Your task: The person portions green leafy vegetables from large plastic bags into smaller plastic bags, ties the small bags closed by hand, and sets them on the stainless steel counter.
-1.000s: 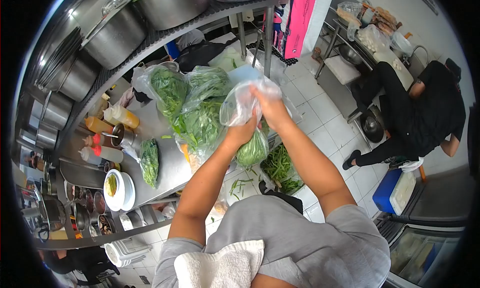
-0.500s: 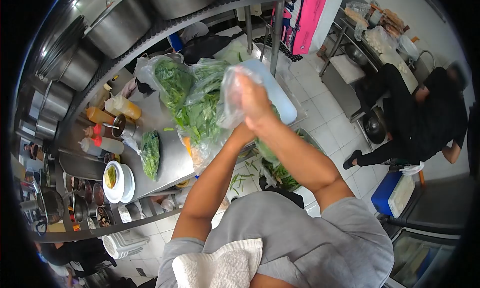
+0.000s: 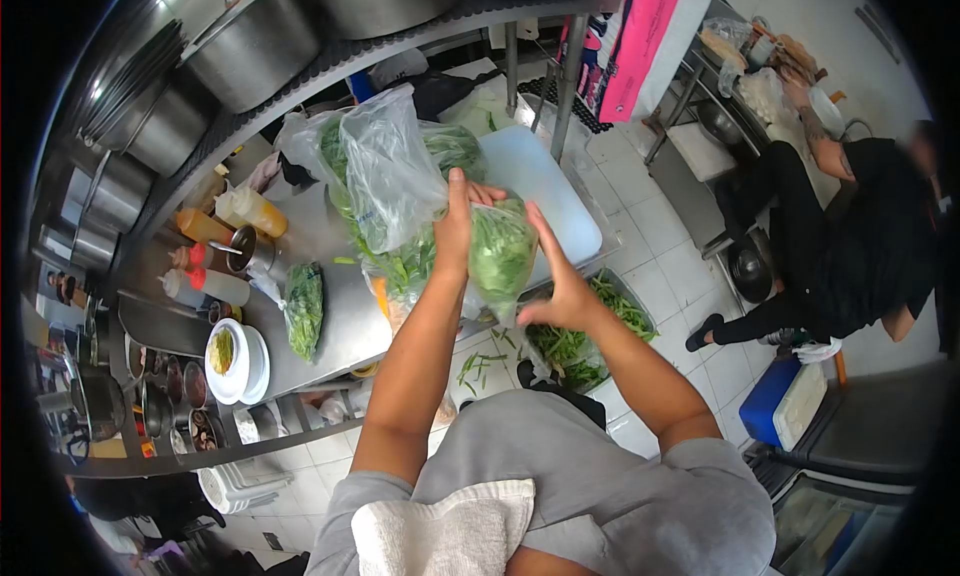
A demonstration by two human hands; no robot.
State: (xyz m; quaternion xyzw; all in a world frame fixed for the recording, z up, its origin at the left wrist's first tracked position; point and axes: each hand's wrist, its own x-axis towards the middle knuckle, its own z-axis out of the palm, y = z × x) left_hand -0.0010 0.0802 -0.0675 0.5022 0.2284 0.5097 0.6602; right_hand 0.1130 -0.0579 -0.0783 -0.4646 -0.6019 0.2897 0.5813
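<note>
My left hand is closed round the neck of a clear plastic bag of greens; the bag's empty top spreads out to the left. Beside the bag, on its right, my right hand is spread, thumb and fingers apart. More bagged greens lie behind on the steel counter, partly hidden by the plastic. To their right is a pale blue-white board. A smaller bag of greens lies apart on the left.
Squeeze bottles and stacked white plates stand on the left. Pots line the shelf above. A bin of cut greens is below the counter edge. A person in black is at the right, near a blue cooler.
The bag of greens has come up between my hands and its plastic top has swung left. My right hand has moved off the plastic, down and right, and opened. The person's arm reaches to the far counter.
</note>
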